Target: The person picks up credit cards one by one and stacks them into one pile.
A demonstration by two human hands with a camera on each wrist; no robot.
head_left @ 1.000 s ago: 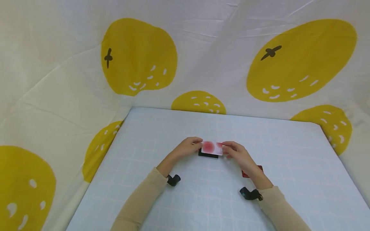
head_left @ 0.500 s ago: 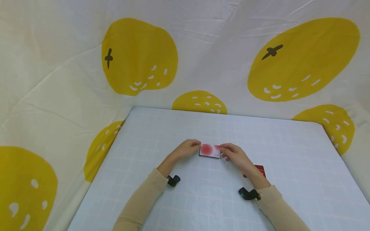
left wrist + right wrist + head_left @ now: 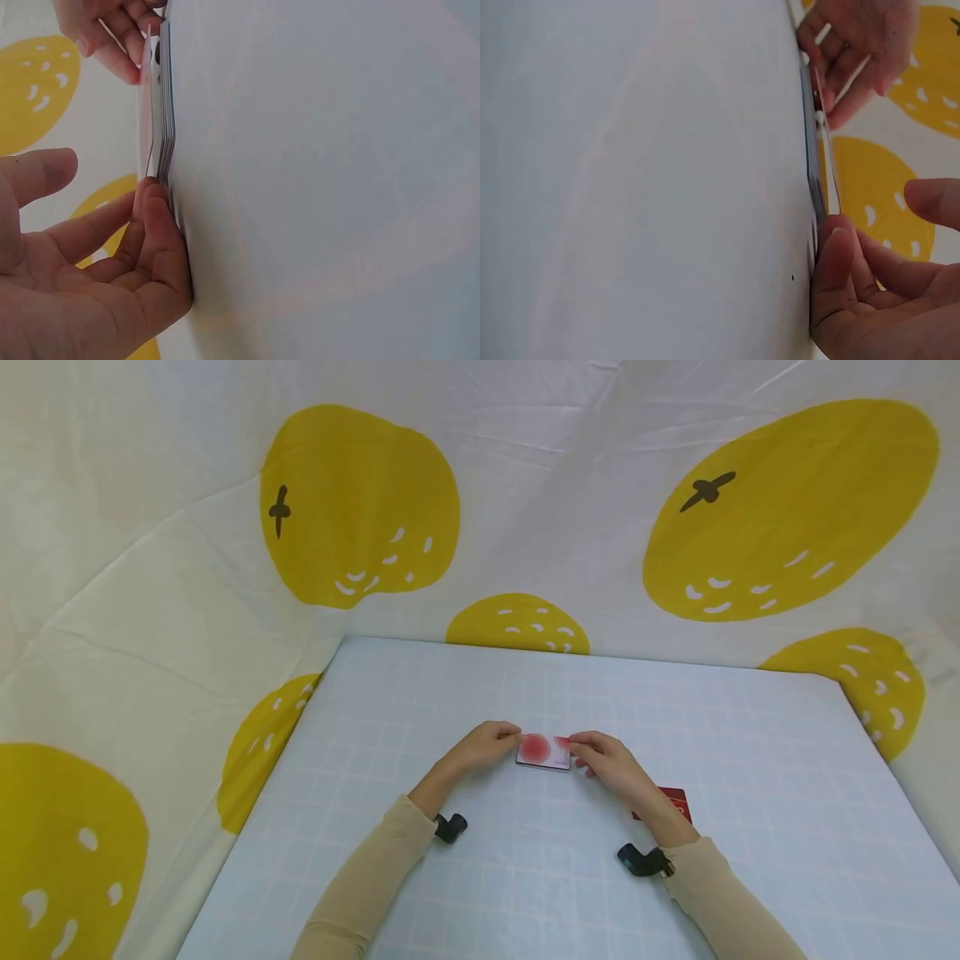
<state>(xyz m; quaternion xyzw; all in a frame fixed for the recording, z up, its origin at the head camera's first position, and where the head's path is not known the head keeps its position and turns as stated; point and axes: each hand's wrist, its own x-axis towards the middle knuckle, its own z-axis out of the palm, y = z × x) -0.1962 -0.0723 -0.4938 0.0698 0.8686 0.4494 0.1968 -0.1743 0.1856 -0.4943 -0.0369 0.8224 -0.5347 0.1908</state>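
Observation:
A white card with pink-red circles (image 3: 542, 750) lies level over a stack of cards, its two short ends between my hands. My left hand (image 3: 483, 746) pinches its left end; my right hand (image 3: 609, 760) pinches the right end. From the side, in the left wrist view, the thin card (image 3: 145, 127) stands slightly apart above the stack of cards (image 3: 167, 97), with a narrow gap between. The right wrist view shows the same gap between the card (image 3: 831, 165) and the stack (image 3: 810, 135). Fingers of both hands also rest against the stack's ends.
A red card (image 3: 677, 802) lies on the table, partly hidden under my right forearm. The white checked tabletop (image 3: 540, 877) ends at a cloth wall with yellow fruit prints (image 3: 360, 510). Black cameras sit at both wrists (image 3: 451, 828).
The pink-and-white card came down and slightly left, lining up over the dark stack that showed beneath it a second ago. Both hands moved with it, then almost stopped.

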